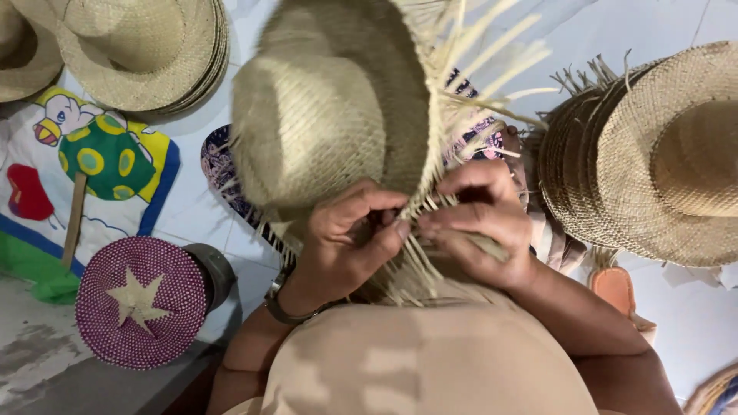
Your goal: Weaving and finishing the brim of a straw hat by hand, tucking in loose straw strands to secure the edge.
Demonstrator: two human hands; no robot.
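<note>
Close in, the left hand (342, 238) and right hand (480, 223) both pinch loose strands at the brim edge of the unfinished straw hat (330, 115), held up before the chest; the weaving of the brim seems underway, and the next strand likely needs tucking tightly. Beyond, a stack of finished hats (653, 154) and a purple woven fan (138, 300) lie on the floor

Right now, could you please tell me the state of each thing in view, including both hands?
Unfinished straw hat: held up, brim edge loose, strands sticking out.
Left hand: pinching strands at the brim edge.
Right hand: gripping strands beside it.
Hat stack at right: nested, lying on its side.
Hat stack at top left: nested, crowns up.
Purple woven fan: lying flat on the floor.
</note>
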